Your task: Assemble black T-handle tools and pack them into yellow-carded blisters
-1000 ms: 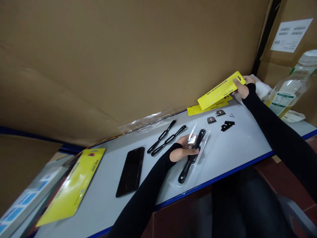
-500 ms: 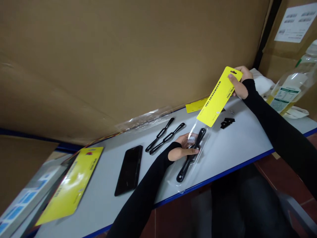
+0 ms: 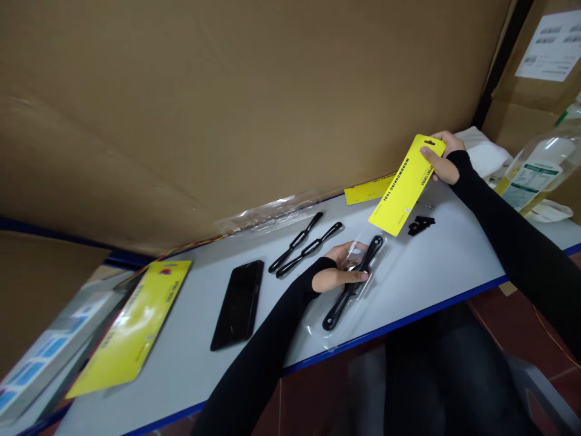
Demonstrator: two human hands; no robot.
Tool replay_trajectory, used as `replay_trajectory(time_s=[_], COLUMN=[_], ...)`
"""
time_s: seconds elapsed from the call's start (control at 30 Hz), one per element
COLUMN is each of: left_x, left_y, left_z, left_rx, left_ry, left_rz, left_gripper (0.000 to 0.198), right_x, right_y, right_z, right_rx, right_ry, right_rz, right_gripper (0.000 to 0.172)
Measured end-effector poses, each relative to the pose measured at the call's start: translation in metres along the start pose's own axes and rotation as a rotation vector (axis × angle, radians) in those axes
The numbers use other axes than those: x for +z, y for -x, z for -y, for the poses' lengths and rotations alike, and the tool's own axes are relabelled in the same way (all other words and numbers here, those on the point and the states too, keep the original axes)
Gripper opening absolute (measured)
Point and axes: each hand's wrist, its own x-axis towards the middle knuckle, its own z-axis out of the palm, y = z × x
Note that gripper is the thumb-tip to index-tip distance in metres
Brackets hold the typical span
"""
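Note:
My left hand (image 3: 338, 269) is closed around a clear plastic sleeve (image 3: 313, 327) with a black spokeshave (image 3: 336, 309) in it, thumb over the tool's middle. Up and to the right, my right hand (image 3: 442, 158) pinches the top of a yellow backing card (image 3: 406, 188) printed "woodworking tool". The card's lower end meets the sleeve's upper end; whether it is still inside cannot be made out. Two black spokeshave bodies (image 3: 297, 242) lie side by side left of my left hand. Small black metal parts (image 3: 421, 226) rest on the table below my right hand.
A black phone (image 3: 236, 306) and a large yellow card (image 3: 131, 333) lie on the left of the grey table (image 3: 190, 375). Another yellow card (image 3: 363, 192) and clear plastic (image 3: 267, 213) sit against the cardboard wall (image 3: 254, 103). At right stands a bottle of yellowish liquid (image 3: 535, 175).
The yellow card sits slightly farther from the spokeshave's upper end than before. Both hands keep their holds. The whole view has shifted a little.

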Motion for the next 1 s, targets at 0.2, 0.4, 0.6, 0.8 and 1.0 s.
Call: replay_trajectory(time_s=[0.2, 0.4, 0.6, 0.8, 1.0], left_x=[0.001, 0.002, 0.002, 0.002, -0.001], left_y=[0.001, 0.003, 0.003, 0.002, 0.001], left_z=[0.000, -0.004, -0.004, -0.002, 0.005], left_rx=[-0.001, -0.007, -0.073, -0.090, -0.065], left_ry=[-0.001, 0.025, 0.127, 0.149, 0.114], left_rz=[0.009, -0.006, -0.031, -0.055, -0.035], left_gripper=[0.056, 0.057, 0.063, 0.064, 0.056], right_x=[0.002, 0.010, 0.016, 0.010, 0.008], right_y=[0.001, 0.000, 0.002, 0.002, 0.013], right_z=[-0.002, -0.013, -0.019, -0.020, 0.008], right_rx=[-0.003, 0.054, 0.020, 0.030, 0.059], right_ry=[-0.021, -0.037, -0.020, 0.001, -0.042], right_rz=[0.018, 0.013, -0.048, -0.043, 0.060], right_gripper=[0.078, 0.093, 0.084, 0.081, 0.083])
